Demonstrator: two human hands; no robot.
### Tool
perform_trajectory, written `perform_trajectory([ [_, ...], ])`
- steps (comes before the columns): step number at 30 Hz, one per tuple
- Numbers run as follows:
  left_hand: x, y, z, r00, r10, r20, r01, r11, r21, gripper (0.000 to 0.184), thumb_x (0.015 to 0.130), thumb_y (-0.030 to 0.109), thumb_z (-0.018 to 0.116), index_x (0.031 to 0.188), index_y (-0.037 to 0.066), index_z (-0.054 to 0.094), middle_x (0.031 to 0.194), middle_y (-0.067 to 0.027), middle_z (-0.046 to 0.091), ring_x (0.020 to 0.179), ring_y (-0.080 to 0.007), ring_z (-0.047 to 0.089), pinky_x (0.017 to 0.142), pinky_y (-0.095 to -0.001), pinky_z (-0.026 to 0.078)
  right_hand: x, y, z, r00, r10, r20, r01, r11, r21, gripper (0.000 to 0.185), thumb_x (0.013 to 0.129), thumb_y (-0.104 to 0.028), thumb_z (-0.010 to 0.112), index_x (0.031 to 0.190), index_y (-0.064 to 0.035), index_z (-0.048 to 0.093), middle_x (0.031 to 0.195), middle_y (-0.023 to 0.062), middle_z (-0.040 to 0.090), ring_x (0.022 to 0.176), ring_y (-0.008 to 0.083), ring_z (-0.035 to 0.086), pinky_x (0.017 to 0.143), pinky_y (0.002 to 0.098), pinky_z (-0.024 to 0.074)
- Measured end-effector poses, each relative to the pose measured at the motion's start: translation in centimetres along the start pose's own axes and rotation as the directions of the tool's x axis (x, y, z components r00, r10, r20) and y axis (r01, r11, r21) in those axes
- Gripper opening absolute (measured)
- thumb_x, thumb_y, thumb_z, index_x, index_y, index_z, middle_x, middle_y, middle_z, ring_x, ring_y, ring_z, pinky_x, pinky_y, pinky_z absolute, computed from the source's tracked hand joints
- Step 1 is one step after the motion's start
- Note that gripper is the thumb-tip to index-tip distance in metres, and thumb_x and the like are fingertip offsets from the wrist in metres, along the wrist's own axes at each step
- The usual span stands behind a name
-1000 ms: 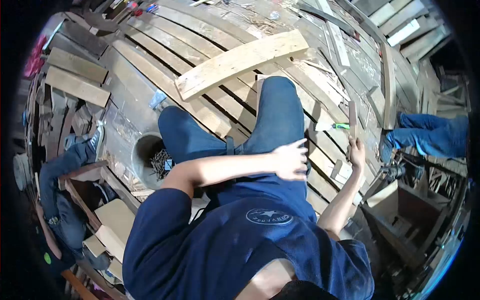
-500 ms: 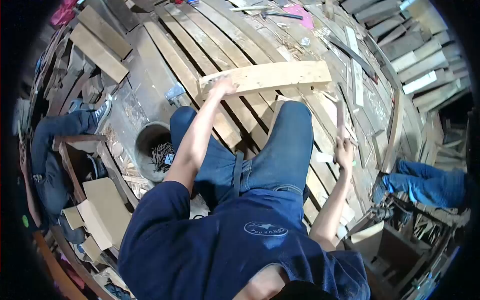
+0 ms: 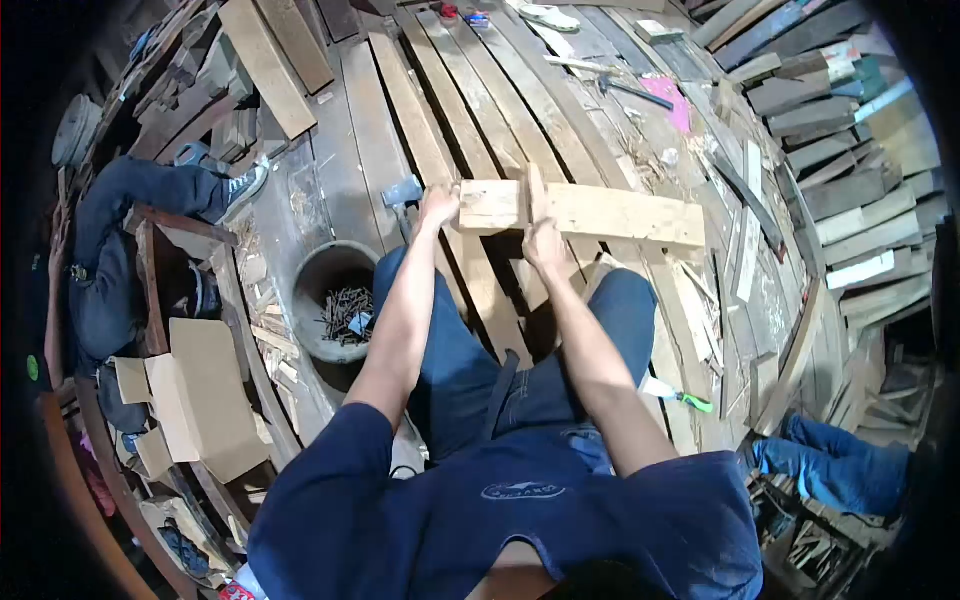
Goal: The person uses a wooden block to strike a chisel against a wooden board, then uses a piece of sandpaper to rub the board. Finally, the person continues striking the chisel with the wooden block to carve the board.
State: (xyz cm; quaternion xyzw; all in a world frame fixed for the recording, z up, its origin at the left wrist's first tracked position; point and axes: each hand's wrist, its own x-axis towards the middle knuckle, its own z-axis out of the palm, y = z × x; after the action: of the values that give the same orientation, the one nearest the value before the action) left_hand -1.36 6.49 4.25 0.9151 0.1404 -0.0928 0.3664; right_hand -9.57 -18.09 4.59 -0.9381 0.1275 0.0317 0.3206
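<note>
A long pale plank point(image 3: 630, 215) lies crosswise over the slats beyond my knees. My left hand point(image 3: 440, 203) is closed on its left end. My right hand point(image 3: 545, 245) grips a short wooden stick point(image 3: 536, 195), which stands across the plank's top, right of my left hand. Beyond my right thigh lies a tool with a green handle point(image 3: 694, 402) and a pale blade. To the left of my left knee is a bucket point(image 3: 305, 310) holding many nails point(image 3: 348, 312). A bluish hammer head point(image 3: 403, 191) rests close to my left hand.
A dark hammer point(image 3: 637, 94) lies by a pink sheet point(image 3: 670, 102) at the back. Boards point(image 3: 850, 180) are stacked at the right. A cardboard box point(image 3: 215, 400) is at left. Another person's legs show at left point(image 3: 110, 250) and right point(image 3: 840, 465).
My left hand has moved from my lap to the plank's left end. My right hand has brought the stick from the right onto the plank. The camera view has shifted.
</note>
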Motion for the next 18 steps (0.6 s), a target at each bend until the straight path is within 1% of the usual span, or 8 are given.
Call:
perform_trajectory([
  [3,-1.6,0.6,-1.7,0.992,0.051,-0.116,-0.061,0.995,-0.081,0.054,0.095,0.04,0.053,0.128,-0.002,0.06,0.126,-0.0329,0.059,0.123,-0.0464,0.054,0.108,-0.0488,0.042,-0.7,-0.8,1.9,0.965,0.241,-0.103,-0.228,0.966,0.123,0.039,0.097,-0.028,0.051,0.111,0.0073,0.042,0.092,0.0368,0.065,0.094,0.0513,0.066,0.084,0.0593,0.0518],
  [6,-3.4,2.4,-3.0,0.98,0.128,-0.151,-0.139,0.989,-0.059,0.051,0.096,0.037,0.052,0.127,-0.003,0.06,0.125,-0.0328,0.06,0.121,-0.0469,0.056,0.106,-0.0488,0.043,-3.6,-4.1,4.2,0.979,0.201,0.005,-0.2,0.967,0.157,0.038,0.098,-0.028,0.051,0.114,0.0048,0.04,0.091,0.0361,0.066,0.095,0.0517,0.065,0.084,0.0615,0.0515],
  [10,-2.4,2.9,-2.0,0.988,0.093,-0.125,-0.11,0.985,-0.134,0.06,0.097,0.041,0.054,0.132,-0.008,0.055,0.132,-0.0322,0.057,0.129,-0.0411,0.053,0.11,-0.0445,0.04,-3.0,-2.3,2.8,0.957,-0.073,0.279,0.124,0.978,-0.168,0.04,0.098,-0.036,0.049,0.118,-0.0027,0.042,0.092,0.0314,0.068,0.092,0.0501,0.067,0.082,0.0602,0.0534],
  [11,-2.3,2.8,-1.7,0.985,0.102,-0.136,-0.121,0.984,-0.134,0.06,0.097,0.041,0.055,0.132,-0.008,0.055,0.132,-0.0318,0.057,0.128,-0.0412,0.053,0.11,-0.0443,0.04,-2.0,-0.4,2.6,0.986,-0.046,0.161,0.08,0.974,-0.214,0.041,0.097,-0.035,0.05,0.12,-0.0033,0.043,0.092,0.0307,0.068,0.091,0.0497,0.067,0.081,0.0579,0.0544],
  [12,-1.7,2.0,-0.9,0.982,0.109,-0.151,-0.13,0.982,-0.134,0.06,0.097,0.041,0.055,0.132,-0.008,0.055,0.132,-0.0315,0.057,0.128,-0.0413,0.053,0.11,-0.0442,0.04,0.7,4.3,3.0,0.987,-0.013,0.157,-0.011,0.988,0.154,0.041,0.096,-0.034,0.052,0.119,-0.0005,0.047,0.089,0.0296,0.069,0.084,0.0466,0.069,0.077,0.0547,0.0553],
  [14,-1.4,1.7,-0.5,0.98,0.111,-0.167,-0.134,0.982,-0.136,0.061,0.097,0.042,0.055,0.132,-0.008,0.054,0.132,-0.0313,0.057,0.128,-0.0416,0.053,0.11,-0.0441,0.04,1.9,7.8,3.4,0.904,0.195,-0.379,-0.162,0.98,0.117,0.044,0.093,-0.031,0.056,0.106,0.0111,0.052,0.083,0.028,0.068,0.076,0.0447,0.067,0.072,0.0531,0.0537],
  [16,-1.7,2.7,-0.7,0.981,0.109,-0.158,-0.131,0.983,-0.132,0.061,0.096,0.042,0.056,0.132,-0.008,0.054,0.133,-0.0316,0.056,0.127,-0.042,0.053,0.109,-0.0443,0.041,0.0,2.5,2.2,0.873,0.354,-0.334,-0.355,0.933,0.061,0.042,0.093,-0.029,0.056,0.102,0.011,0.05,0.088,0.0314,0.067,0.083,0.0472,0.067,0.074,0.0523,0.0536],
  [18,-1.4,2.7,0.1,0.984,0.087,-0.155,-0.113,0.979,-0.167,0.061,0.096,0.044,0.057,0.13,-0.008,0.056,0.133,-0.0332,0.055,0.128,-0.0427,0.052,0.109,-0.045,0.04,-0.8,3.9,10.3,0.958,-0.017,-0.285,0.013,1.0,-0.018,0.04,0.094,-0.028,0.054,0.111,0.0062,0.044,0.081,0.0331,0.066,0.08,0.0515,0.066,0.072,0.0581,0.0531],
])
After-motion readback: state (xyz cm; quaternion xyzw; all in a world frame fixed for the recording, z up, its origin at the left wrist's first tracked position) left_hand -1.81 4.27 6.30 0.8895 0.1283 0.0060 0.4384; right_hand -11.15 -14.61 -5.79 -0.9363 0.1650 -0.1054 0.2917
